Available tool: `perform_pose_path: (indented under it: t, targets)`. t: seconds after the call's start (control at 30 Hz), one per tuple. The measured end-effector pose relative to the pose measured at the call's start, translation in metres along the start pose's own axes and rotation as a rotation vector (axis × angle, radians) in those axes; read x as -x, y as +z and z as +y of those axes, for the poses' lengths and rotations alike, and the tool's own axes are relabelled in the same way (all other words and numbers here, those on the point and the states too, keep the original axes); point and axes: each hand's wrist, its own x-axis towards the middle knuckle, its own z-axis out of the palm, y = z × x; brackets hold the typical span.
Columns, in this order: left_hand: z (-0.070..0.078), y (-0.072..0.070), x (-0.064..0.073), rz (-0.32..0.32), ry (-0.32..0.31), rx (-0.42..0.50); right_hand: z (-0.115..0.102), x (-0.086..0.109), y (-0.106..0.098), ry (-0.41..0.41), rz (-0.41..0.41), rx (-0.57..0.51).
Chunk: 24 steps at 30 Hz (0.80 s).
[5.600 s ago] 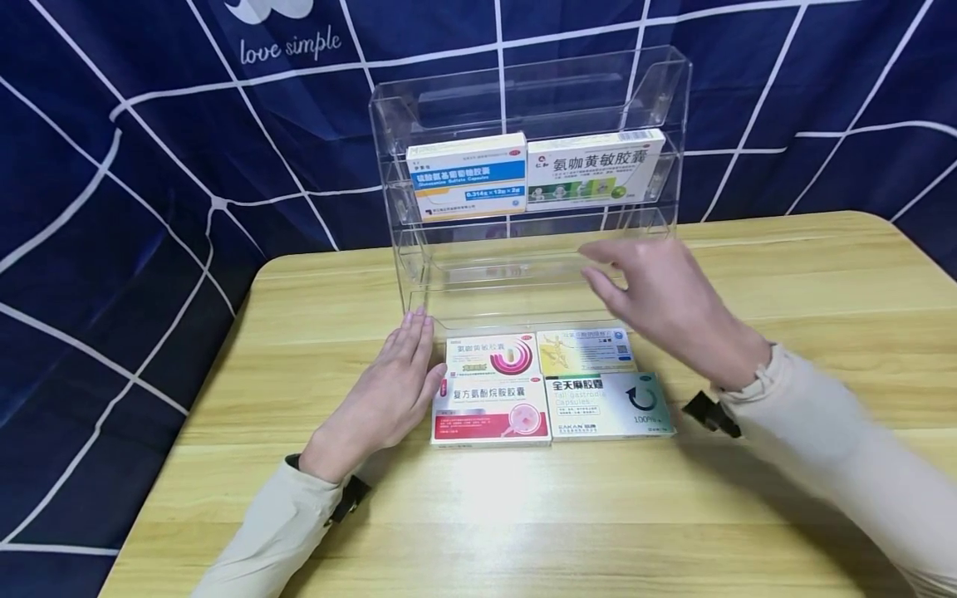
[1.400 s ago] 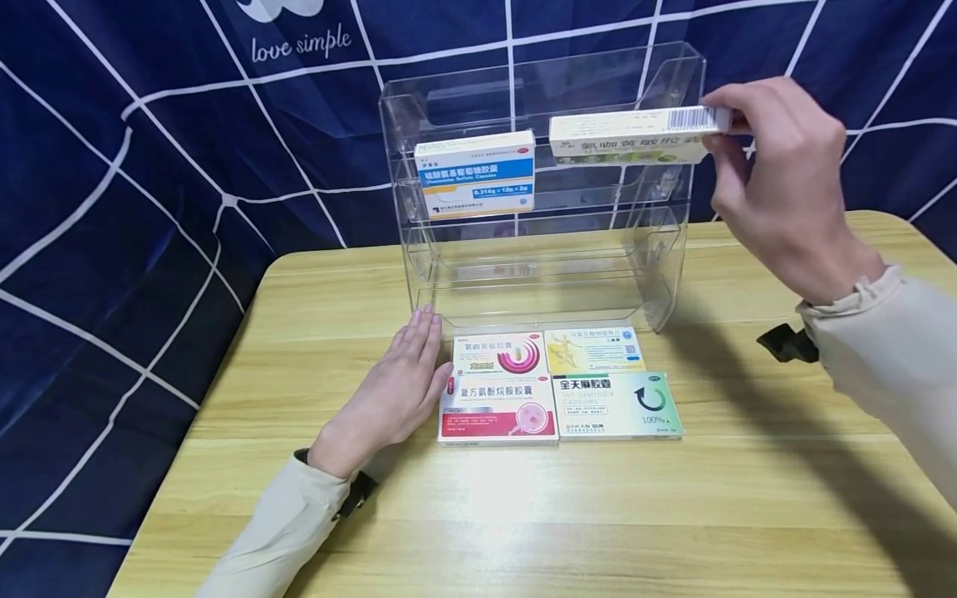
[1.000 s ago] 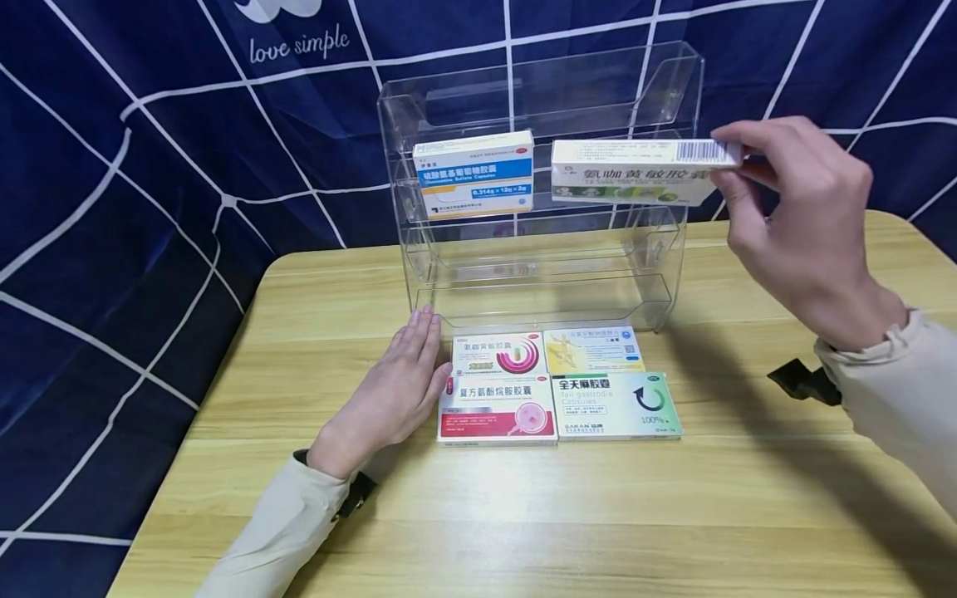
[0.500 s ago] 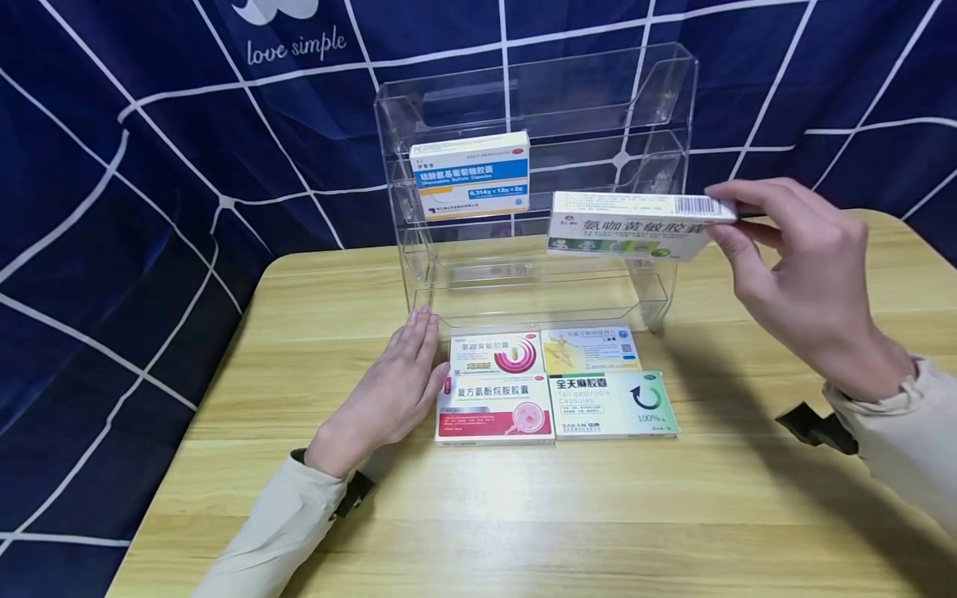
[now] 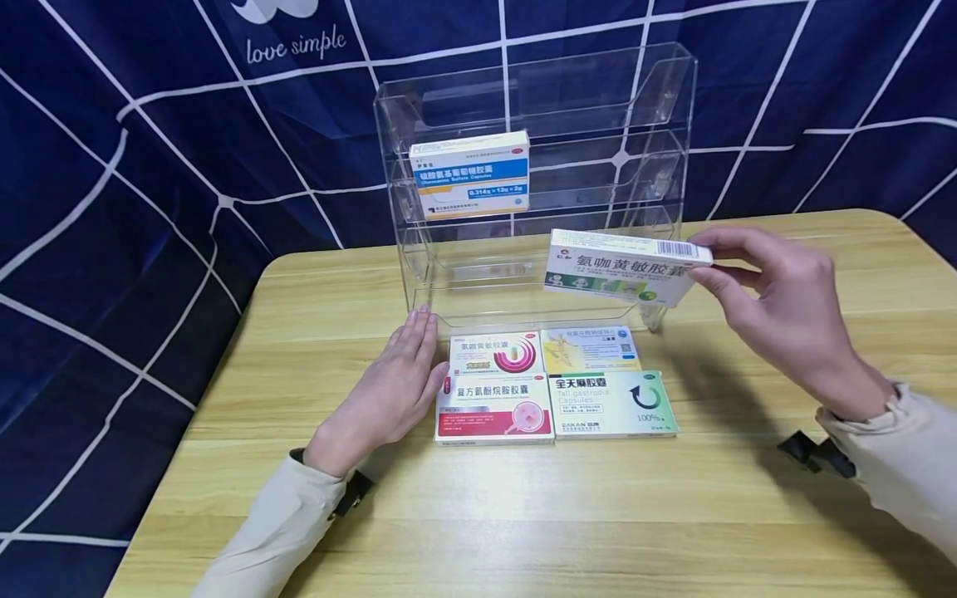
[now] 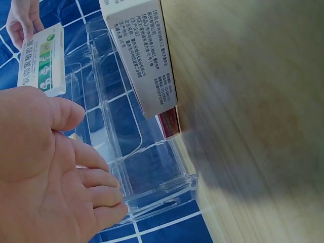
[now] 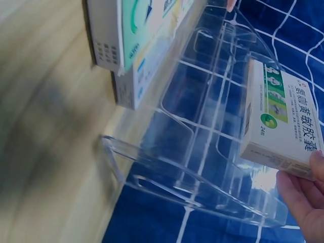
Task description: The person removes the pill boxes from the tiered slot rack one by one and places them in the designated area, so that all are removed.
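Observation:
My right hand (image 5: 785, 307) pinches the right end of a white and green medicine box (image 5: 620, 270), held tilted in front of the clear acrylic rack (image 5: 478, 303). In the right wrist view thumb and fingers grip that same medicine box (image 7: 283, 114) by one end. My left hand (image 5: 385, 390) has its fingers straight, the tips at the rack's lower left corner, the thumb beside the red and white medicine box (image 5: 493, 411). A blue and white medicine box (image 5: 471, 178) stands in an upper tier of the rack, on the left.
Flat on the wooden table (image 5: 478, 523) before the rack lie a pink-ringed box (image 5: 478, 353), a yellow box (image 5: 586, 349) and a green and white box (image 5: 613, 407), grouped with the red one. A blue checked cloth (image 5: 299, 149) hangs behind and on the left.
The white and green box stood in the upper right of the rack earlier. My right hand has lifted it out and brought it down in front of the lower tiers. My left hand stays put.

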Motion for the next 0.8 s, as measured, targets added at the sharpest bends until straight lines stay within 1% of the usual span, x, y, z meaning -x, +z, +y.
perform_pose_path:
  t: [0.4, 0.8]
  targets:
    - [0.000, -0.001, 0.000, -0.004, 0.001, 0.005, -0.001, 0.014, 0.005, 0.083, -0.042, -0.081]
    - [0.000, -0.001, 0.000, -0.007, 0.004, 0.013, -0.003, 0.025, 0.003, 0.261, -0.125, -0.146]
